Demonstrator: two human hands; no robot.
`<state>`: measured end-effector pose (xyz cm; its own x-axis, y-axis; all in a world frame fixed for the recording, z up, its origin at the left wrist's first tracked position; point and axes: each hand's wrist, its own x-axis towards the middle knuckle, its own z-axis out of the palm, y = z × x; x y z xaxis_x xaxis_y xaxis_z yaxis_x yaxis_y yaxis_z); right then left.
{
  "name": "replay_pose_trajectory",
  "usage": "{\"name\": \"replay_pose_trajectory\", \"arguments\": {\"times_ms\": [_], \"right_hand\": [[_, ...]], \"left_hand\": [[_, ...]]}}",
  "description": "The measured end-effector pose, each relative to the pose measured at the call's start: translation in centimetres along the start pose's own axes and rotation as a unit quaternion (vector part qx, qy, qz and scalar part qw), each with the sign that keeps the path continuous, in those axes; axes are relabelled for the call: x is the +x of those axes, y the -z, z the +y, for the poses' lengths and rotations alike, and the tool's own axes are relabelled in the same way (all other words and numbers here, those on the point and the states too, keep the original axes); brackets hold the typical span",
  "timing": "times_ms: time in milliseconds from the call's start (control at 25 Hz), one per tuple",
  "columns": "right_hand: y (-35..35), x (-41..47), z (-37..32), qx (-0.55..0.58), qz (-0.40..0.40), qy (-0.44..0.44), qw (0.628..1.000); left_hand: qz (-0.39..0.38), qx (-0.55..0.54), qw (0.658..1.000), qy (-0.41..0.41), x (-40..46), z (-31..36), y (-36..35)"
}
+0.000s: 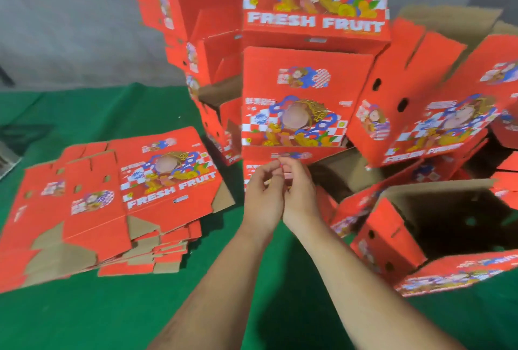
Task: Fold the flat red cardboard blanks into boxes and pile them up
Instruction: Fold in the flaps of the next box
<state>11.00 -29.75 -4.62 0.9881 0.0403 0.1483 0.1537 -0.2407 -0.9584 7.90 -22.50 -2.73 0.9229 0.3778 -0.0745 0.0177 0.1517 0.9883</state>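
Note:
A stack of flat red cardboard blanks printed "FRESH FRUIT" lies on the green cloth at the left. Folded red boxes are piled high in the middle and back. More folded boxes lean at the right. In front of the middle pile, my left hand and my right hand meet in the air. Both have curled fingers, and their fingertips touch each other. I see nothing held between them. Neither hand touches a blank or a box.
An open-topped box with its brown inside showing lies at the lower right. The green cloth covers the floor around my arms. A grey wall rises behind, and dark objects sit at the far left edge.

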Motion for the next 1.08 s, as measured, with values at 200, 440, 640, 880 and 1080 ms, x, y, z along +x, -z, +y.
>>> {"name": "replay_pose_trajectory", "arguments": {"times_ms": [200, 440, 640, 880, 1080], "right_hand": [[-13.8, -2.7, 0.5, 0.07, -0.126, -0.146, 0.979], [-23.1, -2.5, 3.1, -0.147, -0.035, -0.273, 0.95], [-22.1, 0.2, 5.3, -0.042, 0.013, -0.376, 0.926], [-20.0, -0.3, 3.6, 0.098, 0.06, -0.363, 0.925], [-22.0, -5.6, -1.1, 0.244, 0.036, -0.333, 0.91]], "left_hand": [[0.061, 0.176, 0.982, 0.003, 0.6, -1.3, 13.9], [-0.025, 0.616, 0.786, 0.043, 3.7, -3.9, 28.8], [-0.062, 0.719, 0.69, 0.051, 4.0, -6.5, 36.8], [-0.047, 0.647, 0.761, 0.013, 3.7, -4.6, 38.7], [-0.008, 0.34, 0.94, -0.033, 3.3, -2.5, 34.0]]}}
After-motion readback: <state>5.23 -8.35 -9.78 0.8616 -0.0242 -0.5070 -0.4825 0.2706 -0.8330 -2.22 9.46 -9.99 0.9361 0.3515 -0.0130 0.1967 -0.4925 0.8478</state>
